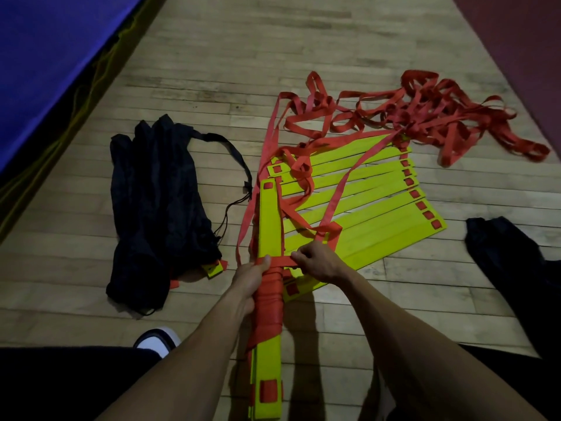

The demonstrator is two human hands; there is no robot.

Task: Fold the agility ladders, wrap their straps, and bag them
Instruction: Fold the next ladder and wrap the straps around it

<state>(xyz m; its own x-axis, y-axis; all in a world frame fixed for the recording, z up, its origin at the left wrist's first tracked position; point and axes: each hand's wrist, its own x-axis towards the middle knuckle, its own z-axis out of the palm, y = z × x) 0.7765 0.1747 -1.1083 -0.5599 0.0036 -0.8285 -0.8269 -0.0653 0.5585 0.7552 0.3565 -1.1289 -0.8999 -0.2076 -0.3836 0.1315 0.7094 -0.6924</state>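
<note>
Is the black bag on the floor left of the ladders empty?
No, yellow rung ends stick out of the black bag.

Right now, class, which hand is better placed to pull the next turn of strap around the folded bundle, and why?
The right hand, probably. It already pinches the red strap where it crosses the folded bundle. The left hand grips the wrapped part, steadying it.

left hand gripping strap-wrapped bundle; right hand pinching strap.
</note>
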